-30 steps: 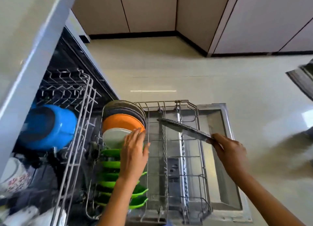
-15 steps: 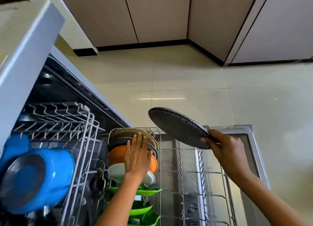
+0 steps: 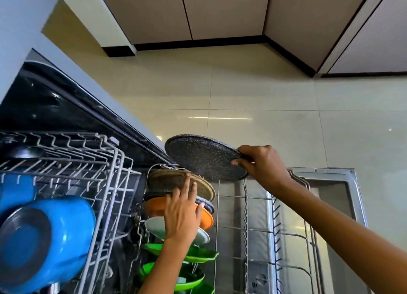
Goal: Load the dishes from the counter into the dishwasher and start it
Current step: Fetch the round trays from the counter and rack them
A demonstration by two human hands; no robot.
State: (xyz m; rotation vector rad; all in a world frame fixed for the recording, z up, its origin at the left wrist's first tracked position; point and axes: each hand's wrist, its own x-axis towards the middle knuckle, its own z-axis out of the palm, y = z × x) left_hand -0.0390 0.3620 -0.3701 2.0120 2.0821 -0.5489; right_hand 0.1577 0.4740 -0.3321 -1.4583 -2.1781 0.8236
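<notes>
My right hand [image 3: 262, 161] grips the right rim of a dark speckled plate [image 3: 202, 156], held tilted just above the far end of the lower dishwasher rack [image 3: 259, 208]. A row of plates stands on edge in that rack: a brown speckled plate [image 3: 176, 179], a dark plate [image 3: 207, 204], an orange plate [image 3: 154, 206], a white plate [image 3: 154, 225] and green plates [image 3: 198, 256]. My left hand [image 3: 182, 212] lies flat, fingers spread, against the brown, orange and white plates. The held plate hangs over the brown plate's top edge.
The upper rack [image 3: 72, 168] is pulled out at left and holds a blue pot [image 3: 55, 234] on its side. The open dishwasher door [image 3: 334, 194] lies flat at right. Beige floor tiles and cabinet fronts [image 3: 220, 12] lie beyond.
My right hand has carried the speckled plate left and toward the far end of the plate row. My left hand stays pressed on the standing plates. The view has tilted up.
</notes>
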